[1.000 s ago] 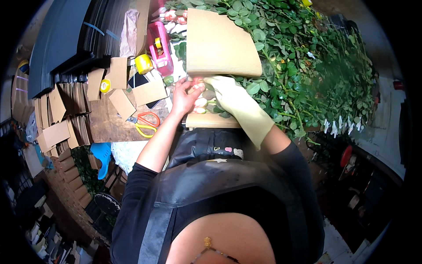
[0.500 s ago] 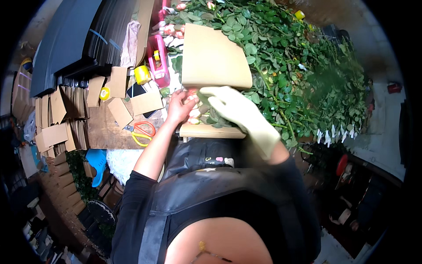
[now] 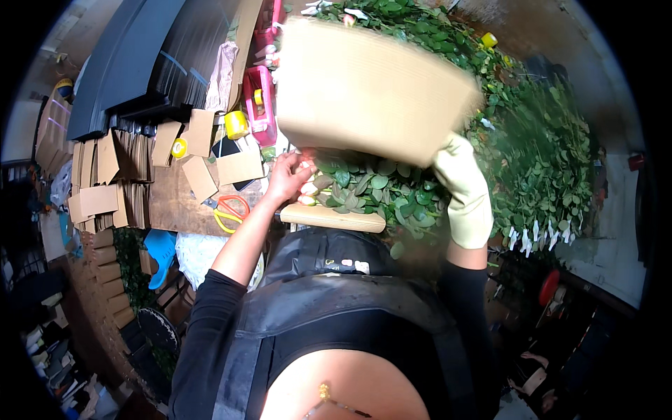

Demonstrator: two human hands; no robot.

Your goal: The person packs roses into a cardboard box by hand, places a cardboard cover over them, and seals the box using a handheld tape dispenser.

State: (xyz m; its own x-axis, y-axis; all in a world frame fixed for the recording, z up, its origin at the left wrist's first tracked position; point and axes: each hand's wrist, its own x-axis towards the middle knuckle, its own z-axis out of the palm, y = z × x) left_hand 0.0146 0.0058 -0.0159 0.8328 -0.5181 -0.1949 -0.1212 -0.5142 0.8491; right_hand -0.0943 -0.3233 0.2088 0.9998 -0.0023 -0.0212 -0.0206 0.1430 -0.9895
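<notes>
My bare left hand (image 3: 288, 179) is closed at the heads of several pale pink and cream roses (image 3: 308, 187), its fingertips pressed against them. The roses lie sideways, their green leaves (image 3: 381, 183) spreading to the right. In a pale rubber glove, my right hand (image 3: 463, 183) grips the lower right corner of a large corrugated cardboard sheet (image 3: 371, 87). That sheet is tilted and blurred, raised over the leaves, and hides part of the flowers. Nearest my body, beneath the roses, is the edge of another piece of cardboard (image 3: 332, 218).
Red- and yellow-handled scissors (image 3: 231, 212), small cardboard pieces (image 3: 240, 167) and yellow tape rolls (image 3: 236, 124) lie on the wooden table (image 3: 168, 203) at left. Beyond them stand a pink tape dispenser (image 3: 262, 105) and stacked dark sheets (image 3: 133, 77). Heaped rose stems (image 3: 535, 154) fill the right.
My right hand has moved right from above the roses and now holds the cardboard sheet, which has swung up and right, uncovering more leaves. My left hand stays at the rose heads.
</notes>
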